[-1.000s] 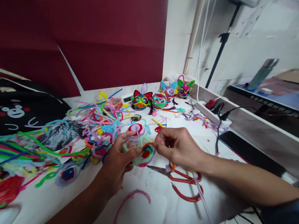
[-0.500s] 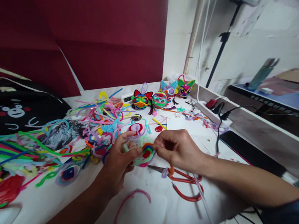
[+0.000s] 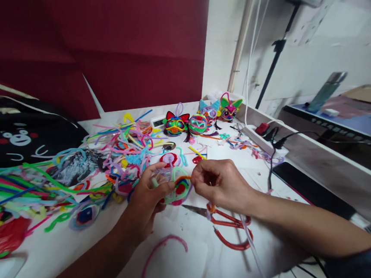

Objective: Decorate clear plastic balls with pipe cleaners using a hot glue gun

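Note:
My left hand (image 3: 145,201) is closed round a small clear ball wrapped in coloured pipe cleaners (image 3: 176,186), held just above the white table (image 3: 190,264). My right hand (image 3: 220,183) pinches an orange pipe cleaner end at the ball's right side. Both hands meet at the ball near the table's middle. Red-handled scissors (image 3: 227,228) lie under my right wrist. A pink curved pipe cleaner (image 3: 164,244) lies in front of my left arm.
A heap of loose pipe cleaners (image 3: 78,174) covers the left and back of the table. Several finished pipe-cleaner animal heads (image 3: 199,118) stand at the back. A black bear bag (image 3: 19,138) lies far left. A power strip with cables (image 3: 263,138) and a dark tablet (image 3: 303,189) lie right.
The ball has turned slightly in my left hand and my right hand's pinch has shifted a little along it. Nothing else has moved.

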The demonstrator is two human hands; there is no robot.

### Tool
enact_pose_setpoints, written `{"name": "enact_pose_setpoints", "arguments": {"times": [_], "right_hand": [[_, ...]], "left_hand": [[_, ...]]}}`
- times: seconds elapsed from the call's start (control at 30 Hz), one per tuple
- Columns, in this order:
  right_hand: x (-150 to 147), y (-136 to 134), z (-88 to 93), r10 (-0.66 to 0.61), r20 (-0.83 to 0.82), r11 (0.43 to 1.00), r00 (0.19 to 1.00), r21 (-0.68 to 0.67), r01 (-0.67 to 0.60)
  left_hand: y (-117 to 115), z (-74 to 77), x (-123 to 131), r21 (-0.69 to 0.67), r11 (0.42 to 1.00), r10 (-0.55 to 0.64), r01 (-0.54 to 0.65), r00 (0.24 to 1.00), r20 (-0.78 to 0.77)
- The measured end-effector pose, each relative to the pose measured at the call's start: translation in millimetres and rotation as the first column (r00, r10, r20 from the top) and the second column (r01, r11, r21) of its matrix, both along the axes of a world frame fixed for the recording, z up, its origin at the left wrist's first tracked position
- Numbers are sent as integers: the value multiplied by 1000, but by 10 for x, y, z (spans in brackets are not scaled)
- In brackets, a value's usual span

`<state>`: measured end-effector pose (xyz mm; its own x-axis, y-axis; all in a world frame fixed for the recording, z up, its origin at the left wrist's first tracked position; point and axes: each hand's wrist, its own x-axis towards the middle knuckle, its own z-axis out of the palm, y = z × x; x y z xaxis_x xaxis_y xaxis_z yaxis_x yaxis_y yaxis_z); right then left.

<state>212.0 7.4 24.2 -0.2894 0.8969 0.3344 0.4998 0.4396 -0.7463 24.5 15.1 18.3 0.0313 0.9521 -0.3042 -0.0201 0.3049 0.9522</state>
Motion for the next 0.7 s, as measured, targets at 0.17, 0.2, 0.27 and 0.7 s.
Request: {"name": "enact_pose_setpoints", "arguments": {"times": [0.17, 0.2, 0.27, 0.7], "right_hand": [[-13, -11, -26, 14, -27, 1000, 1000, 20, -13], [-14, -15, -28, 15, -28, 1000, 1000, 26, -15], [-16, -22, -26, 15, -21, 999, 1000, 40, -14], [-1, -41, -60, 74, 52, 968, 996, 236, -84]], "left_hand": [[-5, 2, 11, -10, 1000, 6, -6, 1000, 10], [-7, 4, 13, -12, 1000, 7, -7, 1000, 9], [-10, 6, 16, -16, 1000, 12, -12, 1000, 4], [-44, -3, 24, -9, 1000, 19, -19, 1000, -2]]}}
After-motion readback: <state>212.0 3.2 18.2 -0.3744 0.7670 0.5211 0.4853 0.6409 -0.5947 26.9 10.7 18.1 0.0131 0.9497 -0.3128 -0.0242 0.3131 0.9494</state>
